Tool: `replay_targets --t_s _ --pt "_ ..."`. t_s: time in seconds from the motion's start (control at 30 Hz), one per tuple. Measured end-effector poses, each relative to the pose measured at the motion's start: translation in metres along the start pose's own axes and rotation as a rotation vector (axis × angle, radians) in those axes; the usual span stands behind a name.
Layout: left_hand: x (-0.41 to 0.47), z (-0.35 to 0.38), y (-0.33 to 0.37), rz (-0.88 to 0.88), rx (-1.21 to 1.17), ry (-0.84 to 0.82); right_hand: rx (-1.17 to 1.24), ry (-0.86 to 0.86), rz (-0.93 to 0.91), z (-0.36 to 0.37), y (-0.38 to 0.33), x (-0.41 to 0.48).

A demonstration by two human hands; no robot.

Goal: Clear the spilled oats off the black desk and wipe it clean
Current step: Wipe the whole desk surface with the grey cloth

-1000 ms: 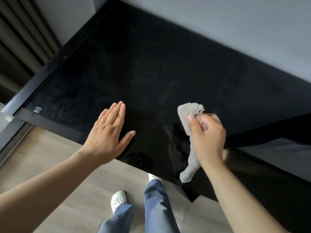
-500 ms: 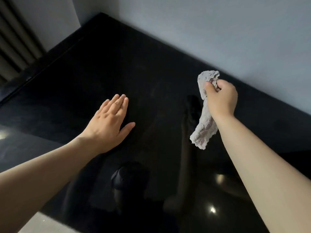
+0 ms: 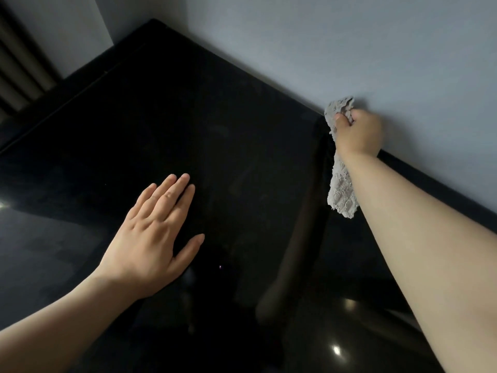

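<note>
At the far edge of the black surface (image 3: 215, 117), where it meets the grey wall (image 3: 295, 36):

1. Right hand (image 3: 359, 133). The arm is stretched out over the right side of the surface. The fingers are curled tight into a fist round the upper part of a cloth, with the thumb pressed on it. The hand sits at the line where surface and wall join.

2. Cloth (image 3: 341, 189). Grey, nubbly weave, crumpled. A short tuft stands above the fist, against the wall. The longer part hangs down beside the wrist and forearm, its ragged lower end over the surface. Whether that end touches the surface cannot be told.

3. Left hand (image 3: 150, 235). Nearer the viewer, left of centre, well apart from the right hand. Fingers (image 3: 172, 189) straight and close together, thumb spread to the side, palm down. It holds nothing. It lies flat at the surface, but actual contact cannot be confirmed.

4. Surface. Black and glossy, filling most of the view from lower left to the wall at upper right. It carries a dim reflection (image 3: 295, 224) of the right forearm and small bright glints (image 3: 336, 349) of light at lower right. Faint smears show mid-surface.

5. Curtain (image 3: 18, 68). Dark vertical folds in the upper left corner, beyond the surface's left end.
</note>
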State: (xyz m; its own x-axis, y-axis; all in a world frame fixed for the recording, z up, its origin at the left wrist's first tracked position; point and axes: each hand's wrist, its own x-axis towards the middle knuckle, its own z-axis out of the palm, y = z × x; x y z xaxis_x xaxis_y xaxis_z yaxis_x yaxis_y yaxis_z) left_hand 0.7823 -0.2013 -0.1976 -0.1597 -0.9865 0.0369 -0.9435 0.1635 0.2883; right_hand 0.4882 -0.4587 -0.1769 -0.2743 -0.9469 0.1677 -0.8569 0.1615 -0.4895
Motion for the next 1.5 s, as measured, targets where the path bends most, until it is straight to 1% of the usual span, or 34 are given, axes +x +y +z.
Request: replay_targets --t_s 0.1,0.2,0.27,0.33,0.37,0.43,0.5,0.53,0.63,0.67,0.7,0.77,0.83,0.87,0.93,0.97,1.0,1.03,1.1,1.13,1.23,1.27,1.37,1.5 --pt "0.004 0.006 -0.003 -0.004 -0.008 -0.02 -0.018 -0.009 -0.009 0.012 -0.013 -0.019" --pt "0.001 0.011 -0.007 -0.017 -0.006 -0.043 -0.066 -0.134 -0.193 0.014 -0.031 -0.076" --pt "0.001 0.01 -0.009 -0.023 -0.006 -0.05 -0.02 -0.244 -0.304 0.01 -0.039 -0.111" --pt "0.003 0.007 -0.01 -0.03 -0.012 -0.045 0.11 -0.375 -0.322 0.0 -0.039 -0.123" --pt "0.005 0.006 -0.009 -0.033 -0.014 -0.041 0.143 -0.385 -0.323 -0.007 -0.039 -0.119" --pt "0.007 0.005 -0.007 -0.03 -0.016 -0.038 0.115 -0.259 -0.338 -0.019 -0.035 -0.095" --pt "0.009 0.005 -0.007 -0.024 -0.022 -0.031 0.06 -0.107 -0.26 -0.019 -0.029 -0.057" --pt "0.01 0.004 -0.007 -0.019 -0.022 -0.029 0.034 -0.066 -0.202 -0.014 -0.026 -0.039" --pt "0.011 0.002 -0.01 -0.017 -0.022 -0.024 -0.018 -0.034 -0.03 0.011 -0.029 -0.011" --pt "0.012 0.002 -0.01 -0.016 -0.022 -0.023 -0.039 -0.033 -0.01 0.019 -0.034 -0.011" --pt "0.012 0.003 -0.011 -0.015 -0.02 -0.022 -0.06 -0.041 -0.03 0.025 -0.042 -0.018" --pt "0.011 0.004 -0.013 -0.021 -0.01 -0.024 -0.068 -0.097 -0.18 0.034 -0.06 -0.043" --pt "0.01 0.005 -0.016 -0.024 -0.001 -0.029 -0.016 -0.215 -0.342 0.034 -0.069 -0.076" --pt "0.011 0.005 -0.017 -0.023 0.004 -0.031 0.016 -0.295 -0.388 0.031 -0.069 -0.092" --pt "0.012 0.007 -0.014 -0.021 0.003 -0.04 0.103 -0.445 -0.404 0.016 -0.061 -0.117" --pt "0.012 0.007 -0.012 -0.025 -0.002 -0.041 0.135 -0.463 -0.397 0.006 -0.056 -0.121" --pt "0.012 0.006 -0.01 -0.027 -0.005 -0.036 0.154 -0.414 -0.372 -0.004 -0.051 -0.118" --pt "0.013 0.005 -0.008 -0.026 -0.003 -0.032 0.162 -0.324 -0.332 -0.012 -0.046 -0.109" --pt "0.015 0.002 -0.01 -0.021 0.005 -0.024 0.139 -0.138 -0.206 -0.018 -0.038 -0.082" --pt "0.016 0.001 -0.012 -0.021 0.005 -0.019 0.116 -0.081 -0.147 -0.017 -0.036 -0.069" --pt "0.015 0.001 -0.014 -0.024 0.007 -0.017 0.024 -0.032 -0.01 0.005 -0.033 -0.063" --pt "0.015 0.003 -0.013 -0.022 0.006 -0.018 -0.007 -0.025 -0.011 0.013 -0.035 -0.071" --pt "0.015 0.005 -0.013 -0.026 0.009 -0.01 -0.042 -0.036 -0.137 0.022 -0.049 -0.113" --pt "0.014 0.006 -0.013 -0.022 0.011 -0.016 0.045 -0.182 -0.308 0.006 -0.054 -0.181"
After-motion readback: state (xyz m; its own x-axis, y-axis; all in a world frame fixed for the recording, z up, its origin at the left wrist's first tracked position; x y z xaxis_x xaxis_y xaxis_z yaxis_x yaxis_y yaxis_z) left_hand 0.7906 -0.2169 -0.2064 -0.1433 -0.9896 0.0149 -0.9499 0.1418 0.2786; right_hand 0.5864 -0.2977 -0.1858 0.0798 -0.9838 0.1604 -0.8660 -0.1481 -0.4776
